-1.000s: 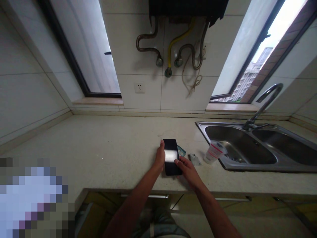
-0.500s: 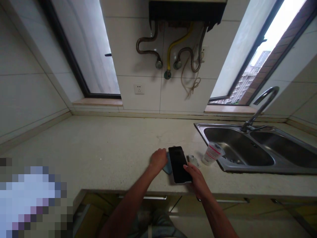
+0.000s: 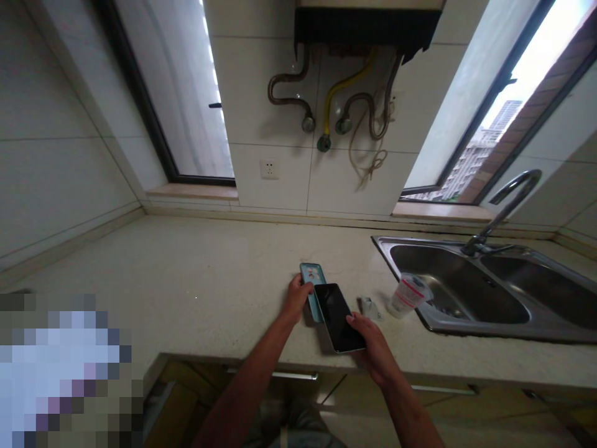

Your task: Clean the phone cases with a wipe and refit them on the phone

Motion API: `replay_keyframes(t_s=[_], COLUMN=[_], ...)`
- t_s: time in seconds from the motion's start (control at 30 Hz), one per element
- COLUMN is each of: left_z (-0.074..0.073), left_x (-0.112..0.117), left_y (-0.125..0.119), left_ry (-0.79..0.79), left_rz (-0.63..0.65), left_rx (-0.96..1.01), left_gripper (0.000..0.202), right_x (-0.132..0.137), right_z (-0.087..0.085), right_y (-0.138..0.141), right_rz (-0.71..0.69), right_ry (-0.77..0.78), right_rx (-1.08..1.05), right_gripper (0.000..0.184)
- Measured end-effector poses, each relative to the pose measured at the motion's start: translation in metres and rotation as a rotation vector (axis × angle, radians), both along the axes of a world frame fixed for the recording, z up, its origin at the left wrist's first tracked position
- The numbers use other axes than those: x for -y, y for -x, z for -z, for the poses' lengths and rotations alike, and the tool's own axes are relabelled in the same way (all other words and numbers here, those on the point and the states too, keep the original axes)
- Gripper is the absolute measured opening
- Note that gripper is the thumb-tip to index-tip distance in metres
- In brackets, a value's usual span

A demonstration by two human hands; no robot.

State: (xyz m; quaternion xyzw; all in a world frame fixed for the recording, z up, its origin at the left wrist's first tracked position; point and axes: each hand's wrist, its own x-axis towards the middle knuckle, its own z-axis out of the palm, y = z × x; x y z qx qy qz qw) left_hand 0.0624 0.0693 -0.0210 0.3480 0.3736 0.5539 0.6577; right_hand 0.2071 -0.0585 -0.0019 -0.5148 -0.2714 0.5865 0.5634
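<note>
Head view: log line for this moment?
left hand: grips teal phone case | right hand: holds black smartphone | surface: stone countertop

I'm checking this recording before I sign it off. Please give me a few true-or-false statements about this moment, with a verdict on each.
1. The right hand holds a black smartphone. True.
2. The left hand grips that same smartphone. False: it touches a teal phone case beside the smartphone.
3. A plastic cup stands upright inside the steel sink. False: it lies tilted at the sink's rim.
4. A curved faucet rises behind the sink. True.
</note>
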Motion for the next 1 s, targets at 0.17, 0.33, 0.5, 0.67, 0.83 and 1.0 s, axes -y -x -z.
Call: replay_keyframes(t_s=[0.17, 0.33, 0.5, 0.67, 0.83, 1.0], left_z=[-0.001, -0.013, -0.021, -0.011, -0.007, -0.006], left_x=[0.001, 0.002, 0.005, 0.005, 0.007, 0.014], left_y=[0.001, 0.006, 0.007, 0.006, 0.003, 0.001], left_ry=[0.053, 0.192, 0.264, 0.271, 0.285, 0.270], left_rz=[0.064, 0.228, 0.297, 0.318, 0.414, 0.429], left_rx=[0.141, 0.390, 0.490, 0.469, 0.447, 0.380], left_gripper=[0.035, 0.028, 0.056, 0.068, 0.071, 0.063], right_x=[-0.006, -0.011, -0.013, -0.015, -0.021, -0.033], right_z=[-0.002, 0.000, -0.001, -0.004, -0.002, 0.003], right_y=[0.007, 0.011, 0.012, 0.014, 0.023, 0.023], right_rz=[-0.064, -0.078, -0.092, -0.115, -0.115, -0.099], right_ry=[-0.041, -0.036, -0.026, -0.040, -0.042, -0.050], right_rx=[-0.029, 0.017, 0.063, 0.116, 0.147, 0.199], right_gripper=[0.034, 0.036, 0.039, 0.042, 0.051, 0.054])
